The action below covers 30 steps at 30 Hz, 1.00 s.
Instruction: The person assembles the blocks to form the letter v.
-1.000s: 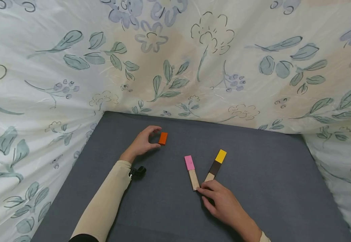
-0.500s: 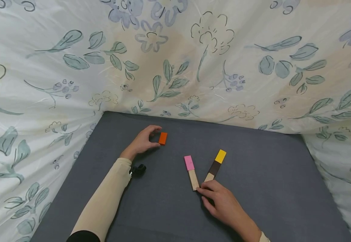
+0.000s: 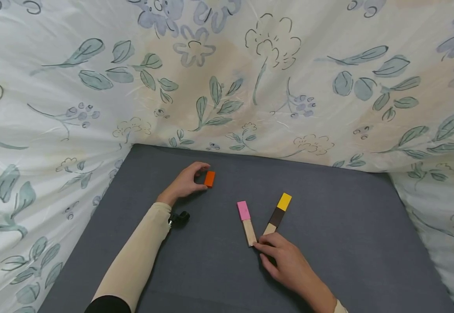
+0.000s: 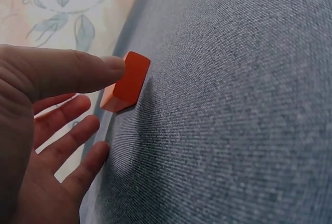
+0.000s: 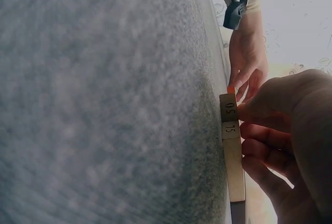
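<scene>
A small orange block (image 3: pixel 210 179) lies on the dark grey cloth, with my left hand (image 3: pixel 187 180) pinching it lightly at its ends. In the left wrist view the thumb overlaps the orange block (image 4: pixel 132 79), and the other fingers spread loosely below; the index tip is hidden. My right hand (image 3: pixel 289 261) rests with relaxed fingers where two rows of blocks meet. One row has a pink block (image 3: pixel 244 210) and a plain wooden block (image 3: pixel 250 232). The other has a yellow block (image 3: pixel 284 201), a dark brown block (image 3: pixel 277 217) and a second plain block (image 3: pixel 270 229), partly covered by the hand.
Pale floral fabric (image 3: pixel 219 74) stands behind and beside the grey cloth (image 3: pixel 348 230). Printed numbers show on block ends (image 5: pixel 230 108) in the right wrist view. A black camera (image 3: pixel 180 218) sits on the left wrist.
The view has shifted very slightly. Both hands and all the blocks keep their places relative to each other.
</scene>
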### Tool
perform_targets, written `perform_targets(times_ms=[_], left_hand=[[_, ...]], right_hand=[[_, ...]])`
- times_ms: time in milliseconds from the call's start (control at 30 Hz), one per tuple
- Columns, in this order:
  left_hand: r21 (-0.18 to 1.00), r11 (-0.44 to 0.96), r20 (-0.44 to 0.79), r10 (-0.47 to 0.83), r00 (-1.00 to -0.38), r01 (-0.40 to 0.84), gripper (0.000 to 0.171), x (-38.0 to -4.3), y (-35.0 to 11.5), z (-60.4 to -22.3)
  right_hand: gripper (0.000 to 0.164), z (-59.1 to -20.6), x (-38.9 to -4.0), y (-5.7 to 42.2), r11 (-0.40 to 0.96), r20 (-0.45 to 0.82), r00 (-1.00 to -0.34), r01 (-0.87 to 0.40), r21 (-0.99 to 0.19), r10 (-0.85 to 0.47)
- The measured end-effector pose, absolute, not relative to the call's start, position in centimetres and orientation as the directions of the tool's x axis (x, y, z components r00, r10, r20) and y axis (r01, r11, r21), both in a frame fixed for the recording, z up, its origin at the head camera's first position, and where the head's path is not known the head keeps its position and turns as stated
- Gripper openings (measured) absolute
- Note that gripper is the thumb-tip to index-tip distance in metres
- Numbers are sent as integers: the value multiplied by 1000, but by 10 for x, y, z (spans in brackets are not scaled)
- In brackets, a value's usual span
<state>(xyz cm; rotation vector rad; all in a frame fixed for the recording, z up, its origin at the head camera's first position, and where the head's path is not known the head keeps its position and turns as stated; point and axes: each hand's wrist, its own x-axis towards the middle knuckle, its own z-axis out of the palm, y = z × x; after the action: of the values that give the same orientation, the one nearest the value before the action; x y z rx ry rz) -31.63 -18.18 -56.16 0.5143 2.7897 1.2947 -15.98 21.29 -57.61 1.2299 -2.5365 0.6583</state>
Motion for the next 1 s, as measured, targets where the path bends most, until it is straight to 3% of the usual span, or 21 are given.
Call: perform_targets(times_ms=[1000], left_hand=[[720,643,72,307,-949,263,69,-322,-176,-563]], right_hand=[[34,-575,-159,213,562,377,-646,-764,-317,-664]])
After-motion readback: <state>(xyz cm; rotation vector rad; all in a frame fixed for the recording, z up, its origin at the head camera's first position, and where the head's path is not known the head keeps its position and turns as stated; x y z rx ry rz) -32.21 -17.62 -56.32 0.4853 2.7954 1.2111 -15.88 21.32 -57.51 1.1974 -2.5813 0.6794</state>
